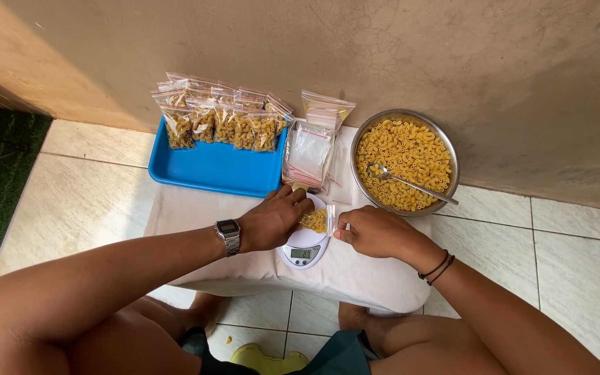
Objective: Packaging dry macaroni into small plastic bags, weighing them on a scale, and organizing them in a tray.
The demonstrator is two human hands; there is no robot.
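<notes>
At the bottom of the frame, nearest the camera, are the person's bare knees and forearms, reaching up toward the middle of the picture. The left hand (274, 221), with a metal wristwatch (228, 236) on its wrist, lies curled with fingers bent over the left edge of a small clear zip bag (316, 221) partly filled with elbow macaroni. The right hand (375, 232), with dark cord bracelets (437, 269) at its wrist, is loosely clenched, its thumb and fingertips pinching the bag's right edge at the zip strip. Both hands thus grasp the bag, which rests on a small white digital kitchen scale (303, 248) in the centre of the frame. The scale stands on a low table covered with a pale cloth (342, 274).

In the upper right sits a round metal bowl (451, 158) full of macaroni with a spoon (411, 182) lying in it. Just left of the bowl is a stack of empty zip bags (308, 151). In the upper left, a blue tray (210, 170) holds a row of filled macaroni bags (220, 121) leaning against the wall.
</notes>
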